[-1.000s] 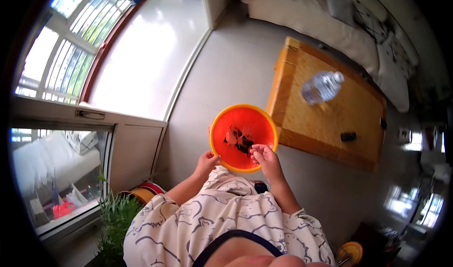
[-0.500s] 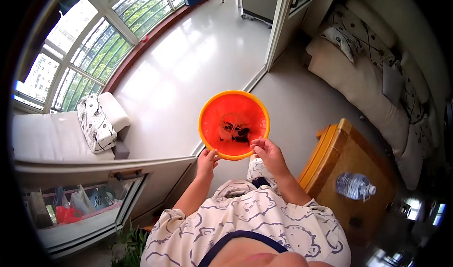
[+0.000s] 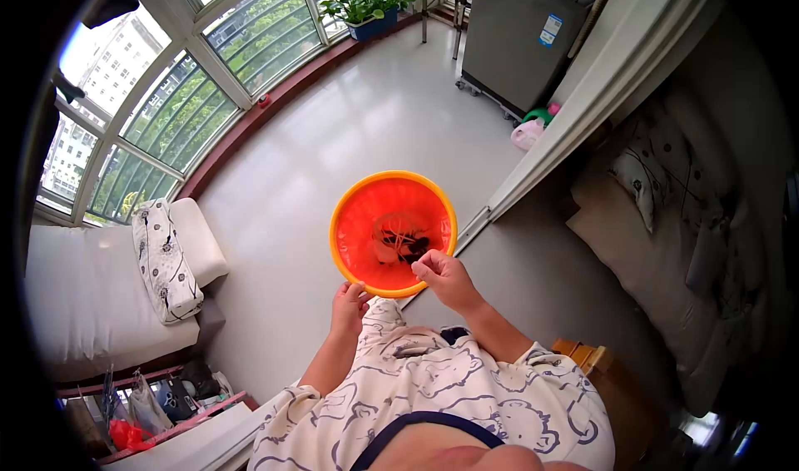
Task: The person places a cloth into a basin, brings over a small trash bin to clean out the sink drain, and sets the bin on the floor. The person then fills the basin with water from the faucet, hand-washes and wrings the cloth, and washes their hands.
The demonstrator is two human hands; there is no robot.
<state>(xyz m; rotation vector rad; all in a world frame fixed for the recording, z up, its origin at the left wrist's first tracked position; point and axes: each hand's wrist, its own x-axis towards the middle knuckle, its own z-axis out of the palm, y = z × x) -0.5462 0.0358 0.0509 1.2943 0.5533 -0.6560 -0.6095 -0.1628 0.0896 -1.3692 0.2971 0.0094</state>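
Observation:
A round red basin [image 3: 366,230] with a yellow-orange rim is held out in front of my body. Dark pieces [image 3: 414,246] and thin pale strands lie in its bottom. My left hand [image 3: 349,304] grips the rim at the near left, fingers curled against it. At the near right, my right hand [image 3: 443,277] has its fingers pinched together over the rim; whether they grip the rim or something small is hidden.
A sliding-door frame [image 3: 574,121] and its floor track run along the right. Beyond stand a grey appliance [image 3: 520,38] and a potted plant [image 3: 364,3]. A white sofa [image 3: 91,296] is at left, a wooden table [image 3: 616,388] at lower right.
The view has swung toward the windows and balcony floor, with the basin carried along. The table with the bottle has slid toward the lower right; the bottle is out of view. Both hands stay at the basin.

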